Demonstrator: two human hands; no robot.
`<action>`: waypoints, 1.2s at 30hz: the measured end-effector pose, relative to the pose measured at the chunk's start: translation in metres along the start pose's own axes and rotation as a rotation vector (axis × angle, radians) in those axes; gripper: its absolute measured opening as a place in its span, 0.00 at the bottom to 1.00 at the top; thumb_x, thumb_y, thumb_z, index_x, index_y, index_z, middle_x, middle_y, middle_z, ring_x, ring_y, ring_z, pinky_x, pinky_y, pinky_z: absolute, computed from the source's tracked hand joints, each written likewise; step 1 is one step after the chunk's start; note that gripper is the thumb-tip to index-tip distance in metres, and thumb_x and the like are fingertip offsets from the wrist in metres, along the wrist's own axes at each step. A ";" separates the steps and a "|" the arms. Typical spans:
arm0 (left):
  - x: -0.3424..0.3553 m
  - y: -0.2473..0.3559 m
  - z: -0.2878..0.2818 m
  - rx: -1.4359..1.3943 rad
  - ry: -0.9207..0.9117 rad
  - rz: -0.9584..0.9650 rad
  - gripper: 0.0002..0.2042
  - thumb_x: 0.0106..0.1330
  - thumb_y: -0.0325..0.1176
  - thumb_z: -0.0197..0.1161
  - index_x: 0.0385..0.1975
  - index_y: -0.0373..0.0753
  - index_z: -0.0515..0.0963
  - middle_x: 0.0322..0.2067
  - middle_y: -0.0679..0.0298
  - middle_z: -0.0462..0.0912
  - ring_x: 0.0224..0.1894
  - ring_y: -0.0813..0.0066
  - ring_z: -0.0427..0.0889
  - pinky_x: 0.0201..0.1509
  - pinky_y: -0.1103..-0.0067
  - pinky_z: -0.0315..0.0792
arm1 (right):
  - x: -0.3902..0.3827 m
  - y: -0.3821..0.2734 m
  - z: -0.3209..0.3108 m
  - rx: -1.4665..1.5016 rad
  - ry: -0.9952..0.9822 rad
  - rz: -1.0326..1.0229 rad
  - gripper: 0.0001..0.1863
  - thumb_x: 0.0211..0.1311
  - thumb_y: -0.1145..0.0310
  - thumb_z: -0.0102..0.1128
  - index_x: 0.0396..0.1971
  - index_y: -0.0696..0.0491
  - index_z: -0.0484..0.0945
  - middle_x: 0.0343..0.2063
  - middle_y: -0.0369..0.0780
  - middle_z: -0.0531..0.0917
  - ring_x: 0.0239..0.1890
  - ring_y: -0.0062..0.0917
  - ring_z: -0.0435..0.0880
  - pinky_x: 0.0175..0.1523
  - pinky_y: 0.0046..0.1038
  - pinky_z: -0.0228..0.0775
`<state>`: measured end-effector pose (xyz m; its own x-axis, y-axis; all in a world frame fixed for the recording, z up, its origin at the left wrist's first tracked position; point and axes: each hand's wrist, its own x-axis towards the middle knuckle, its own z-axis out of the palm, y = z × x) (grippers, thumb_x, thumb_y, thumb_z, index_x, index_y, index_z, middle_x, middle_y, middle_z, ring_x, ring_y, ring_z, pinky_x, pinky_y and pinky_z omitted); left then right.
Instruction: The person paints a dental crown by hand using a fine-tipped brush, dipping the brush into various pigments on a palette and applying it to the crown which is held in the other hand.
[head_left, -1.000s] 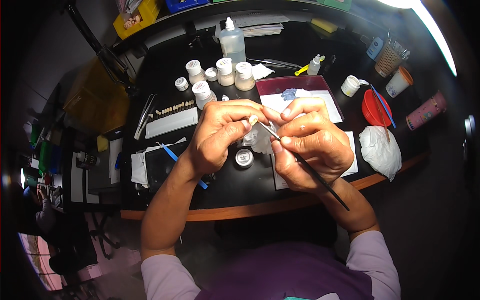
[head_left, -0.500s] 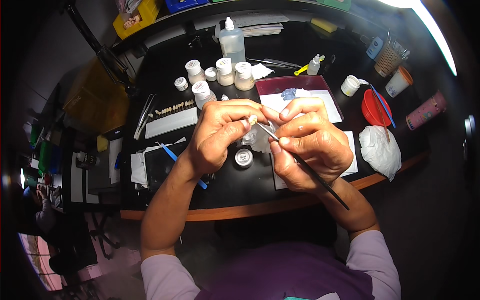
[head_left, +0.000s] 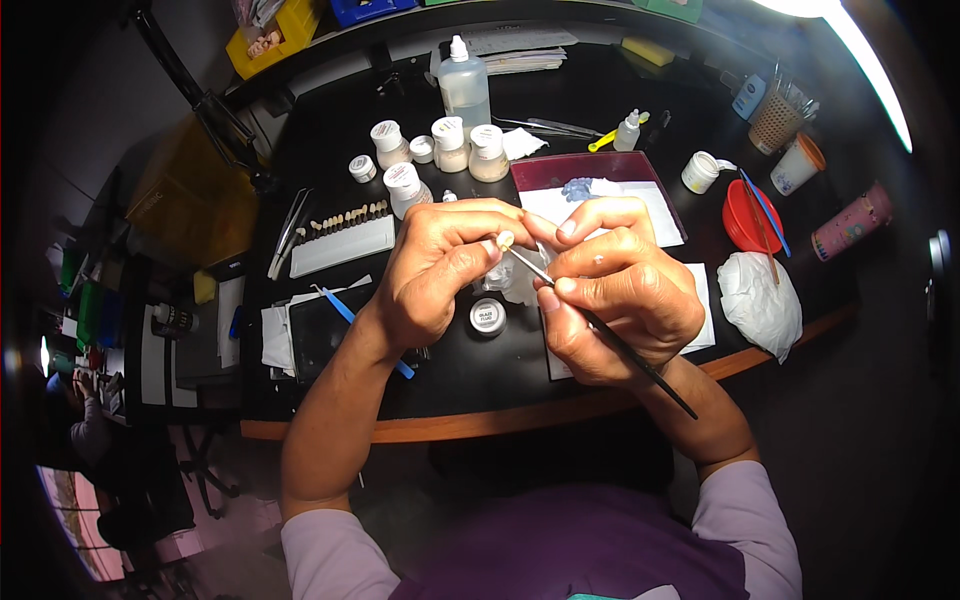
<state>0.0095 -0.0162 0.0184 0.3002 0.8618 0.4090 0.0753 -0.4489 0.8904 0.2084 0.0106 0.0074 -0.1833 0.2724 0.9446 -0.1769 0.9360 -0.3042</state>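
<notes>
Between the thumb and fingers of my left hand (head_left: 425,275) is a small tooth-coloured dental crown (head_left: 505,240), pinched above the middle of the desk. My right hand (head_left: 640,295) is closed around a thin brush (head_left: 640,362) with a long dark handle. The brush's tip points up and left and lies at the crown; whether it touches, I cannot tell. My right fingertips come close to the left ones. Under my hands are a small round jar (head_left: 487,317) with a pale lid and a crumpled clear-white wrap (head_left: 520,285).
Several white-lidded powder jars (head_left: 489,152) and a clear squeeze bottle (head_left: 464,90) stand behind my hands. A tooth shade guide (head_left: 345,248) and tweezers (head_left: 287,235) lie left. At right are a maroon-edged palette (head_left: 560,172), a red bowl (head_left: 745,215) and a white crumpled bag (head_left: 758,305).
The crown looks slightly turned in my left fingers. My right hand and the brush have shifted only a little, and everything else stays in place.
</notes>
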 end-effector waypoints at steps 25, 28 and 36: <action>0.000 -0.007 -0.008 0.386 -0.023 0.291 0.21 0.53 0.32 0.53 0.41 0.23 0.84 0.43 0.44 0.88 0.45 0.52 0.89 0.53 0.68 0.81 | 0.001 -0.006 -0.008 0.124 -0.055 0.069 0.12 0.38 0.85 0.65 0.25 0.56 0.77 0.23 0.39 0.82 0.37 0.37 0.83 0.47 0.36 0.74; 0.000 -0.006 -0.008 0.392 -0.029 0.281 0.21 0.54 0.32 0.54 0.41 0.23 0.84 0.43 0.44 0.88 0.45 0.52 0.89 0.53 0.68 0.81 | 0.002 -0.005 -0.007 0.127 -0.047 0.066 0.12 0.38 0.85 0.66 0.25 0.56 0.77 0.24 0.39 0.82 0.37 0.36 0.83 0.47 0.36 0.74; 0.001 -0.005 -0.009 0.398 -0.041 0.269 0.20 0.55 0.32 0.53 0.40 0.23 0.84 0.42 0.45 0.88 0.45 0.52 0.89 0.52 0.69 0.81 | 0.000 -0.004 -0.007 0.115 -0.055 0.072 0.12 0.39 0.85 0.66 0.25 0.56 0.77 0.24 0.39 0.82 0.38 0.36 0.82 0.47 0.35 0.74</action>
<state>0.0006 -0.0111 0.0157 0.3952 0.6964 0.5990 0.3460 -0.7169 0.6052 0.2160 0.0086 0.0094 -0.2512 0.3223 0.9127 -0.2700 0.8822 -0.3859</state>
